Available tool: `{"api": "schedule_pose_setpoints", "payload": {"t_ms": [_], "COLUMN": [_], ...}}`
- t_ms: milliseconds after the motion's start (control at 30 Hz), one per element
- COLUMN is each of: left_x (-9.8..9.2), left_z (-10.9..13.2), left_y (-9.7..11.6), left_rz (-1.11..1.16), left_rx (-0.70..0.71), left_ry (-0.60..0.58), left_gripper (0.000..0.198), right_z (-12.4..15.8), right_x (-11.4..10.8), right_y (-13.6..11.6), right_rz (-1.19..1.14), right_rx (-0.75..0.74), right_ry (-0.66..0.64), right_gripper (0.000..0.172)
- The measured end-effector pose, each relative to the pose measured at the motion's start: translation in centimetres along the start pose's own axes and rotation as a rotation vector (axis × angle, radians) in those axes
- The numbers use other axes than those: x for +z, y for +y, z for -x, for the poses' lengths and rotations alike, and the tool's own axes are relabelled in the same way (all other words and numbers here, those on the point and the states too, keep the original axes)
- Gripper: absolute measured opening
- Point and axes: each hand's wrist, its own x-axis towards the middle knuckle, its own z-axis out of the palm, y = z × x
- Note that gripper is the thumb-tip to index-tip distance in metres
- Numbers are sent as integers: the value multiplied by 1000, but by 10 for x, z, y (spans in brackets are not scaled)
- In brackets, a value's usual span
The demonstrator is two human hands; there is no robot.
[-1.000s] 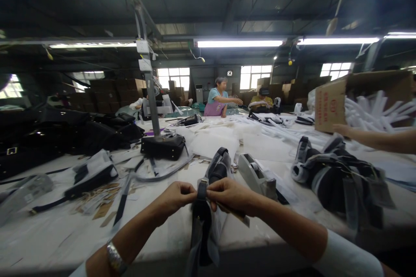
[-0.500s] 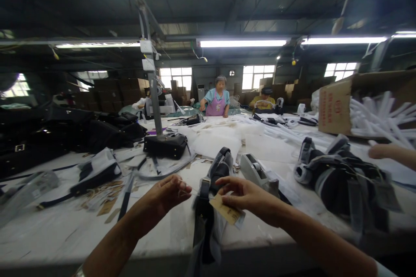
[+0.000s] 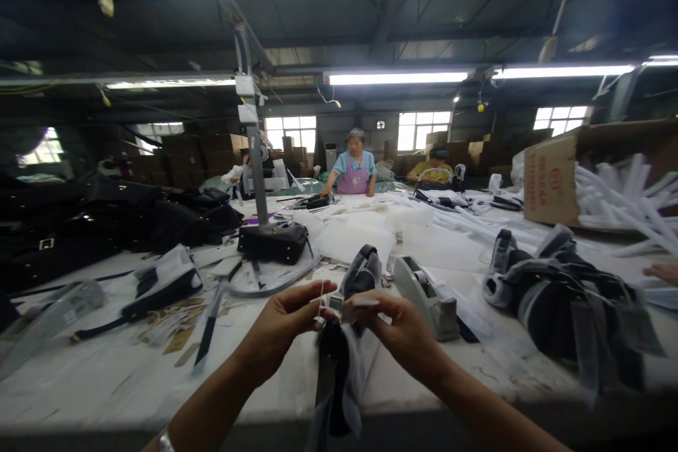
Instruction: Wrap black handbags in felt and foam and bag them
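Note:
A dark bag strap, partly wrapped in pale film, lies over the table's front edge between my hands. Its buckle shows between my fingertips. My left hand is closed, pinching a thin pale string at the strap's left side. On the other side, my right hand is closed on a small hang tag, now seen almost edge-on. Some of the right fingertips are hidden behind it. Just behind the hands, the wrapped upper part of the strap rests on the table.
A grey tape dispenser stands right of my hands, with a wrapped dark bag beyond. Loose tags and a black bag lie leftward, near a metal post. A person works opposite; another hand shows far right.
My hands have come together at the buckle. The tag has turned from face-on to nearly edge-on and risen. The other person's hand at the right edge has drawn back.

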Motion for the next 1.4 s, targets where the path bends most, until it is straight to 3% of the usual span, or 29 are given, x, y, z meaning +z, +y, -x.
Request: {"api": "schedule_pose_setpoints", "payload": {"t_ms": [200,367,533,700,800,933,1067,1167,1300,1400], "left_x": [12,17,13,12,12,11,9,6,4,4], "left_z": [-5,-4,-7,-9,-7,-1,11,21,30,34], "left_y": [0,6,15,30,42,55,49,35,20,23], "left_rz": [-115,-120,-156,-349,-553,-788,-888,-835,-824,-878], "left_rx": [139,191,198,216,339,503,542,512,596,715], "left_ry": [100,187,80,-36,-92,-109,44,206,324,370], "left_gripper": [39,39,36,36,30,26,30,33,28,24], "right_z": [-18,-25,-28,-35,-37,-34,-26,-21,-18,-18], "right_x": [12,13,8,7,8,8,13,19,24,24], "right_y": [-5,-12,-26,-38,-42,-44,-39,-30,-19,-15], "right_rz": [-246,-172,84,347,248,-138,-580,-652,-522,-327], "right_rx": [40,66,44,-28,-33,-4,243,341,195,11], "right_ry": [-30,-53,-44,-121,-198,-261,-103,33,30,2], "right_gripper": [25,25,39,59,68,64,64,59,45,35]}}
